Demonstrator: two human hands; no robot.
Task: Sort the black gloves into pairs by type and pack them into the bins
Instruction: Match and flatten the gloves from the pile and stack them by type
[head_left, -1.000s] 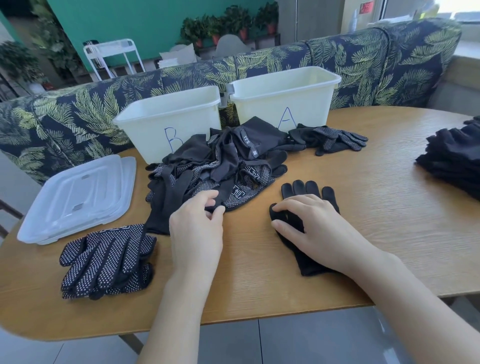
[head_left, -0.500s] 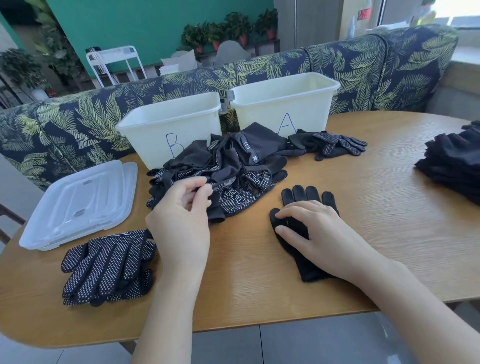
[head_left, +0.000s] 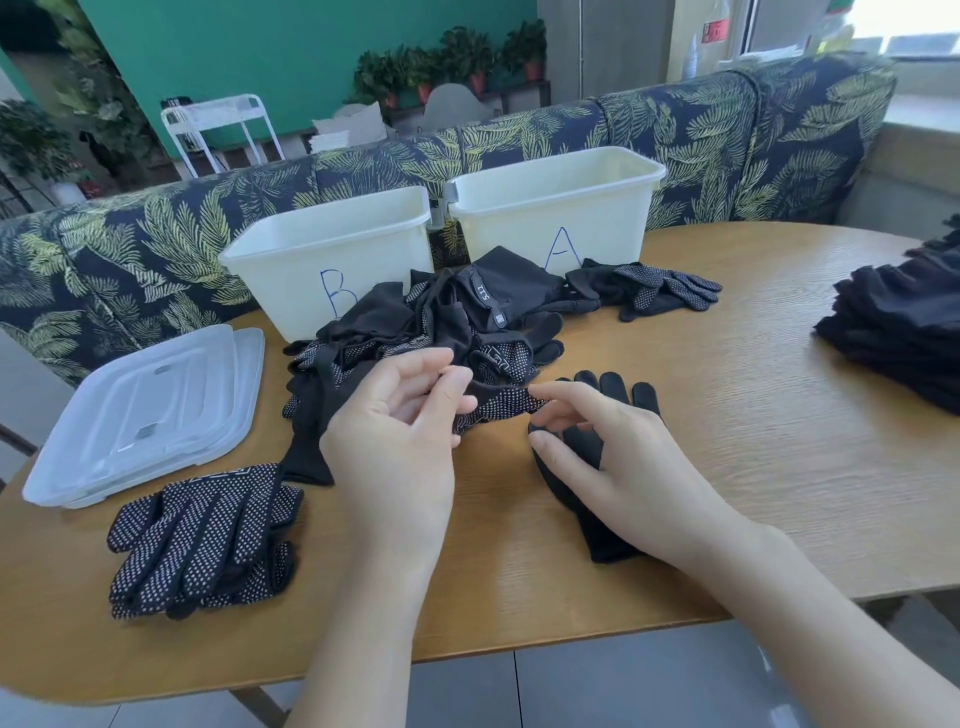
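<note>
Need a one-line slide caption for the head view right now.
Left hand and right hand pinch a dotted glove from the pile before bins B and A.

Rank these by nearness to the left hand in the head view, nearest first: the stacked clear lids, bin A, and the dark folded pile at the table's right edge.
From the left hand:
1. Stacked clear lids, to its left on the table.
2. Bin A, behind it and to the right.
3. Dark folded pile, at the far right edge.
</note>
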